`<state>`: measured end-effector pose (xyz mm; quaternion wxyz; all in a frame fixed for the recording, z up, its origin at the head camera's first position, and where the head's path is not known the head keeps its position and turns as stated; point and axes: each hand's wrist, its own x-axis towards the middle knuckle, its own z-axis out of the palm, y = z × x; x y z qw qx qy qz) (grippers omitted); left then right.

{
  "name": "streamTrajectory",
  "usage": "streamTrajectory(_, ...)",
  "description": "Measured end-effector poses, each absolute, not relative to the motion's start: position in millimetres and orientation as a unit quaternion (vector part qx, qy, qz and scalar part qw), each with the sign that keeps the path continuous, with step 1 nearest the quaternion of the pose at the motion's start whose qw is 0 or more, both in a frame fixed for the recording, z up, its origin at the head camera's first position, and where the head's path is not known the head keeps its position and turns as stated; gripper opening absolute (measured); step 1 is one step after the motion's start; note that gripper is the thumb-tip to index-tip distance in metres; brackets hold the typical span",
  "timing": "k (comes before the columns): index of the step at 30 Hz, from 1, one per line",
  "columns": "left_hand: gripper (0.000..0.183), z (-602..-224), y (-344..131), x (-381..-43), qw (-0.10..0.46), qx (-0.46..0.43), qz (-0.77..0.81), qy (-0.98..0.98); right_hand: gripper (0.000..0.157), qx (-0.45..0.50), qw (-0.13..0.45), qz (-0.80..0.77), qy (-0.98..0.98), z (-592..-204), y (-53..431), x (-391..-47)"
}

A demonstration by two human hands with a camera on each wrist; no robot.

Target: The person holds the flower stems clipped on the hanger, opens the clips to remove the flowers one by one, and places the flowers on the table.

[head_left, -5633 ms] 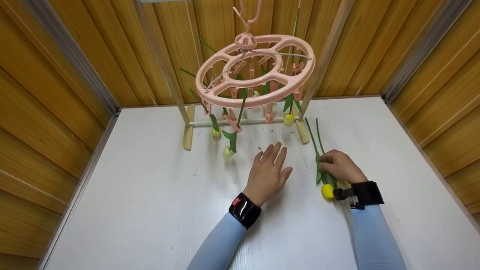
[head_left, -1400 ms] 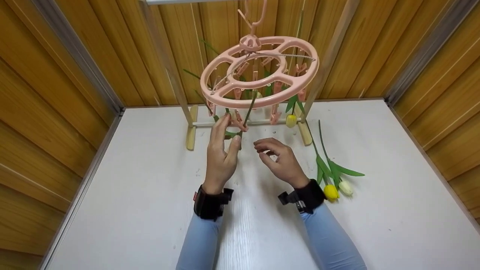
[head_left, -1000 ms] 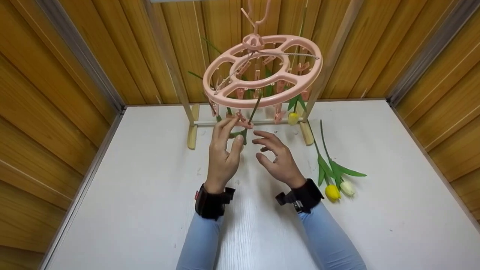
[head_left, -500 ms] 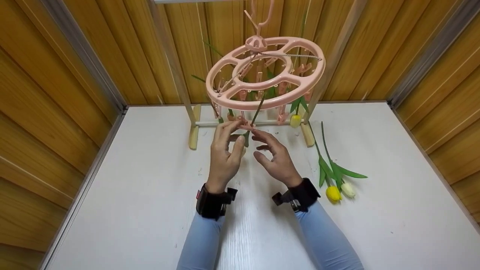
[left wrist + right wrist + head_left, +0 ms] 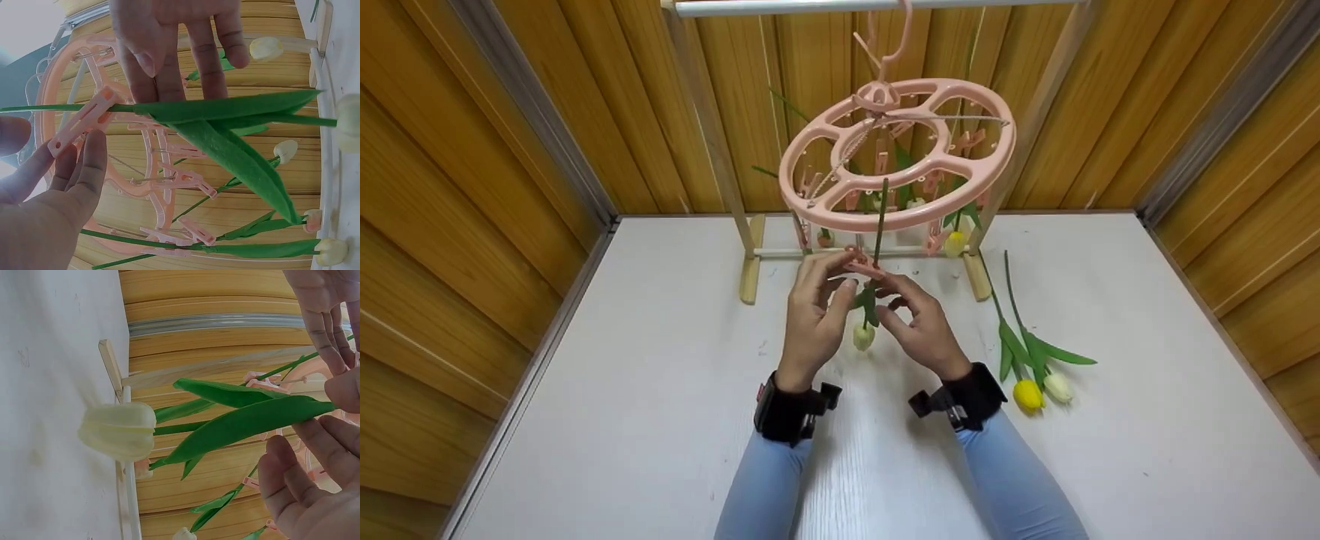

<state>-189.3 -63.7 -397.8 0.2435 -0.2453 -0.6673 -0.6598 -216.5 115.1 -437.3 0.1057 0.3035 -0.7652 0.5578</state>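
Note:
My left hand point(image 5: 814, 322) holds a pink clothespin with its curled fingers at one end. The left wrist view shows that clothespin point(image 5: 84, 121) slanting across the stem of an upside-down white tulip point(image 5: 863, 337). My right hand point(image 5: 922, 330) is on the other side, its fingertips at the stem beside the clothespin. Its fingers point(image 5: 205, 62) reach down behind the leaves in the left wrist view, mostly straight. In the right wrist view the tulip's flower point(image 5: 118, 431) hangs free, above the table. The clothespin hangs from a round pink drying rack point(image 5: 960, 161).
A wooden stand with a white top bar point(image 5: 810, 6) carries the rack. More clipped tulips hang behind, including a pale yellow tulip point(image 5: 955, 243). On the table point(image 5: 660, 420), right, lie a yellow tulip point(image 5: 1027, 395) and a white tulip point(image 5: 1059, 388). Wood-panelled walls enclose the back and sides.
My right hand has left the tulips lying on the right and joined my left hand at the clothespin. Lately its fingertips have reached the stem, and the clipped white tulip has come forward between both hands.

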Motion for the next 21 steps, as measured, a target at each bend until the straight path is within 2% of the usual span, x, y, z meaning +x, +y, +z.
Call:
streamTrajectory(8,0.035,-397.5,-60.0,-189.7,0.244,-0.249,-0.652,-0.674,0.015,0.304,0.118,0.562,-0.760,-434.5,112.2,-216.8)
streamTrajectory(21,0.033,-396.2,-58.8,-190.3,0.253,-0.219,-0.651,-0.681,0.012,0.302,0.131,0.562,-0.759,-430.8,113.6,-215.4)
